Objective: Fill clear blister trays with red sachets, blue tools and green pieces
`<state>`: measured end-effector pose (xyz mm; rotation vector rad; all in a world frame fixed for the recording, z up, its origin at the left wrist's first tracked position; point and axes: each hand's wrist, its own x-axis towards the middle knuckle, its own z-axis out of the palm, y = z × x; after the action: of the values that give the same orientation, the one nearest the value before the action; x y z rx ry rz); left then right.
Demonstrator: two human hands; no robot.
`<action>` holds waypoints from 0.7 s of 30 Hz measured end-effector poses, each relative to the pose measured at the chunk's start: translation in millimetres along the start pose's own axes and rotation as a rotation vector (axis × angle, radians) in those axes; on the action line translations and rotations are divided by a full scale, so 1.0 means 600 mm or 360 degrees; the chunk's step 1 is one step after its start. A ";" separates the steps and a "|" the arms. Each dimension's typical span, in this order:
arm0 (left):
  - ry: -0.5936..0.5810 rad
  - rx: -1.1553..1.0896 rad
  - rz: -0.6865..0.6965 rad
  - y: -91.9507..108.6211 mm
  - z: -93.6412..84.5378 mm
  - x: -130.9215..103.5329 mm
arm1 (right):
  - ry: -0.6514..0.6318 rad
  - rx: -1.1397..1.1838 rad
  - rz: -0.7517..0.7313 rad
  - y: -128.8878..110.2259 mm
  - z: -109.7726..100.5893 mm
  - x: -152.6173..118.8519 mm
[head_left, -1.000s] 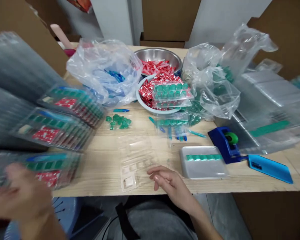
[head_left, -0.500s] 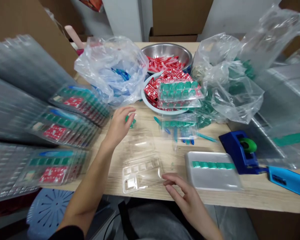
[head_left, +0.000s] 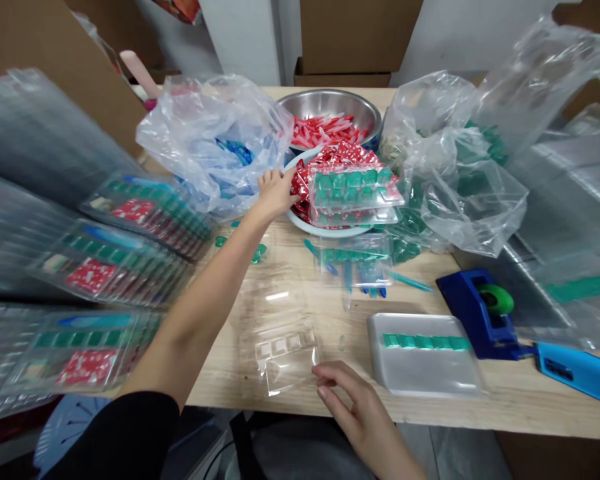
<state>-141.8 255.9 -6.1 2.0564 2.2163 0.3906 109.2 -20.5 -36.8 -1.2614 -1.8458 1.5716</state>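
Note:
My left hand reaches to the left rim of a pale blue bowl. Its fingers are apart at the red patterned packets in that bowl, and I see nothing held in them. Close to the table's front edge, my right hand has its thumb and fingertips closed at the right edge of a clear plastic blister tray. That tray has a row of small square compartments and looks bare. Clear trays with green gem-like pieces rest on top of the packets.
Filled blister packs stand in rows at left. A steel bowl of red and pink sticks sits behind, between plastic bags. To the right are a grey lid-like tray with a green strip and a blue tape dispenser.
My left hand has moved forward and right, from above the table to the bowl of red packets. The clear tray has shifted and tilted slightly beside my right hand.

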 end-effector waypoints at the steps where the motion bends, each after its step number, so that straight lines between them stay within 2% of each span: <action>1: -0.0054 0.0038 0.0046 0.001 -0.003 0.004 | 0.0001 -0.0008 -0.0011 0.001 -0.001 0.001; 5: -0.0329 0.0191 0.0263 0.016 -0.017 0.030 | -0.0039 -0.0064 -0.0047 -0.004 0.002 0.007; 9: -0.0370 0.0217 0.0291 0.021 -0.032 0.056 | -0.0076 -0.0076 -0.0006 -0.009 0.010 0.008; 17: -0.0108 0.0149 0.0198 -0.003 -0.075 0.056 | -0.0090 -0.0090 0.0001 0.009 0.011 0.007; 21: 0.0276 -0.0042 0.0072 -0.004 -0.107 0.053 | -0.0042 -0.0053 0.0023 0.002 0.004 0.012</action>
<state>-162.5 279.4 58.3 2.1370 2.2470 0.6216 104.3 -16.2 -40.3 -1.2770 -1.8909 1.5782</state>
